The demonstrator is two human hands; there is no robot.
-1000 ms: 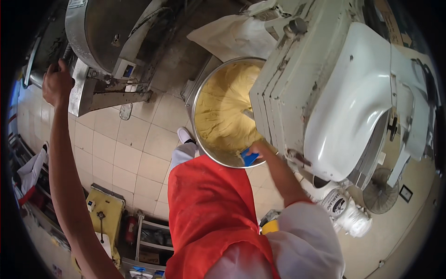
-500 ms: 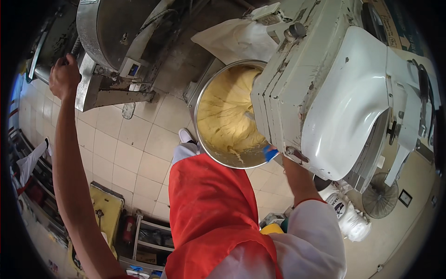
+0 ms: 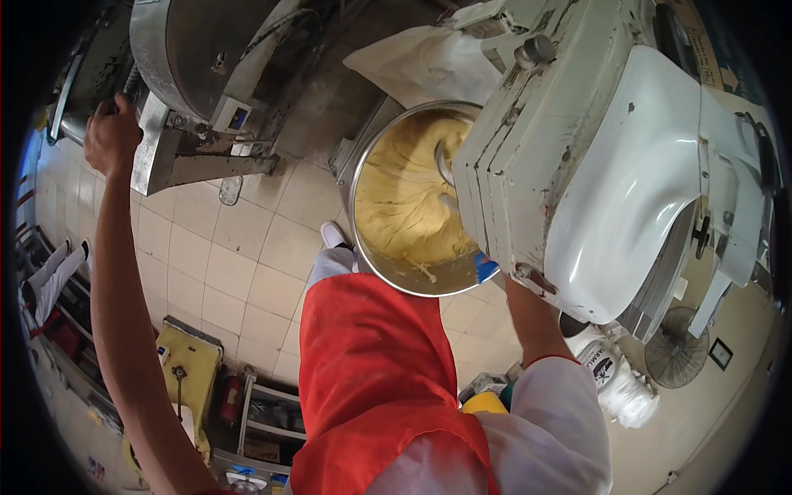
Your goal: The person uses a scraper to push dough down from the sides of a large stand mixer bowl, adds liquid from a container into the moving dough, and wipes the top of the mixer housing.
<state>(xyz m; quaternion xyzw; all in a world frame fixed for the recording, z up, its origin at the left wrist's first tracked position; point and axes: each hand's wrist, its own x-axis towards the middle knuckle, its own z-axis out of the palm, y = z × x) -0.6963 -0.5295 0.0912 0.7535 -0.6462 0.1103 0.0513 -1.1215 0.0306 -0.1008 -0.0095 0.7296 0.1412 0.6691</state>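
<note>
A big steel mixer bowl (image 3: 356,223) holds yellow dough (image 3: 404,194), with a curved metal dough hook (image 3: 444,161) in it under the pale mixer head (image 3: 516,157). At the bowl's near right rim is a flat blue scraper (image 3: 487,267). My right hand (image 3: 517,290) is on it, fingers mostly hidden behind the mixer head's lower corner. Out to the far left, my left hand (image 3: 113,136) is closed at the edge of a grey metal machine (image 3: 157,153); its fingertips are partly hidden.
Beside the mixer hangs a white cloth or sack (image 3: 429,62). White sacks (image 3: 615,375) and a round fan (image 3: 676,346) stand at the right. A yellow-topped cart (image 3: 190,367), a red extinguisher (image 3: 232,400) and shelves (image 3: 268,421) are at the lower left. Someone's white-trousered legs (image 3: 58,276) show at the left edge.
The hook has turned into sight and the dough's folds have shifted. The blue scraper stays near the rim, its fingers now more hidden. At the left edge, the other person's legs have moved. My left hand stays put.
</note>
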